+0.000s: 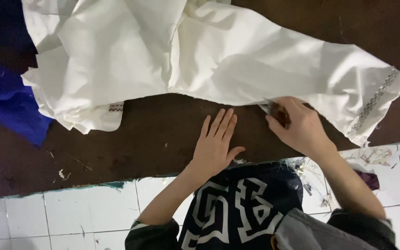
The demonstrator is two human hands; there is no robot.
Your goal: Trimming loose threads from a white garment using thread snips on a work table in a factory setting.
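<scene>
1. A white garment lies crumpled across the far side of the dark brown bench, one sleeve running out to the right.
2. The left hand rests flat on the bench just near of the garment's edge, its fingers straight and close together, tips almost touching the cloth.
3. The right hand sits at the sleeve's near edge, fingers curled around a small dark tool against the fabric.
4. Blue cloth lies at the far left.
</scene>
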